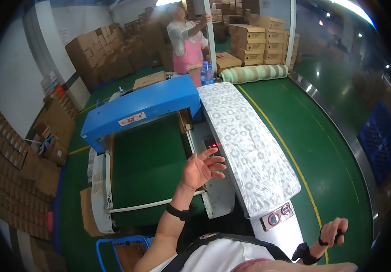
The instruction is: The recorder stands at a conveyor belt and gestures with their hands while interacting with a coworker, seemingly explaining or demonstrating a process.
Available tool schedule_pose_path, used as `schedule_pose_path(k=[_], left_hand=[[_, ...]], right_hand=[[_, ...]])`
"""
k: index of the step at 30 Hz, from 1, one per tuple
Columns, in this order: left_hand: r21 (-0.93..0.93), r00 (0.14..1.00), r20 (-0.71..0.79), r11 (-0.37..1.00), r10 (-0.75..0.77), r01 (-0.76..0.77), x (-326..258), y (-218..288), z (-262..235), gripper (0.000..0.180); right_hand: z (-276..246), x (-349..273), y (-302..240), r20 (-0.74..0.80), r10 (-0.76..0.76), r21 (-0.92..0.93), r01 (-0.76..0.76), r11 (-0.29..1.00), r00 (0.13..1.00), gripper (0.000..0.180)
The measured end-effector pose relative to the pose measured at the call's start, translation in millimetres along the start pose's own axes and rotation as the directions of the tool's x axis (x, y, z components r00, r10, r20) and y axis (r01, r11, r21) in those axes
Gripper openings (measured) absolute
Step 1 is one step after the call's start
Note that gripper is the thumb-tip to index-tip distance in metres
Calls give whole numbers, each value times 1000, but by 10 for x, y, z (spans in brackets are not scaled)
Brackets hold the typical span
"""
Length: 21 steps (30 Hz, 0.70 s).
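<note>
My left hand is raised in the middle, palm showing, fingers apart and slightly bent, with nothing in it. It hovers over the grey side panel of a blue machine, just below a small red-lit display. To the right of the hand lies a long padded board covered in white cloth with grey rings. My right hand is at the lower right, away from the board, its fingers curled in. A small dark thing shows at its fingers, too small to name. A phone-like device rests at the board's near end.
A green belt runs through the machine's frame. A blue water bottle and a striped roll sit at the far end. Beyond them a person in a pink apron grips a white post. Stacked cartons stand behind.
</note>
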State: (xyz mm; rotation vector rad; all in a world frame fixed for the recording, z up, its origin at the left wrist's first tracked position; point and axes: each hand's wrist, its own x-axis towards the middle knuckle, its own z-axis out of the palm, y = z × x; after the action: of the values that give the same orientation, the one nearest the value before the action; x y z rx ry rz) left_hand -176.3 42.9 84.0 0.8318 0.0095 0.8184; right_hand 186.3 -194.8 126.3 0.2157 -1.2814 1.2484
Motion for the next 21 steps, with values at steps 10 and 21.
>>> schedule_pose_path(k=[10,21], left_hand=[[478,565,419,702,-711,528,129,-899,1191,35],[343,379,819,897,-431,280,200,-881,1998,15]], right_hand=[[-7,18,979,-679,651,-165,-935,313,338,32],[65,-73,1425,-536,806,-224,-963,151,251,32]])
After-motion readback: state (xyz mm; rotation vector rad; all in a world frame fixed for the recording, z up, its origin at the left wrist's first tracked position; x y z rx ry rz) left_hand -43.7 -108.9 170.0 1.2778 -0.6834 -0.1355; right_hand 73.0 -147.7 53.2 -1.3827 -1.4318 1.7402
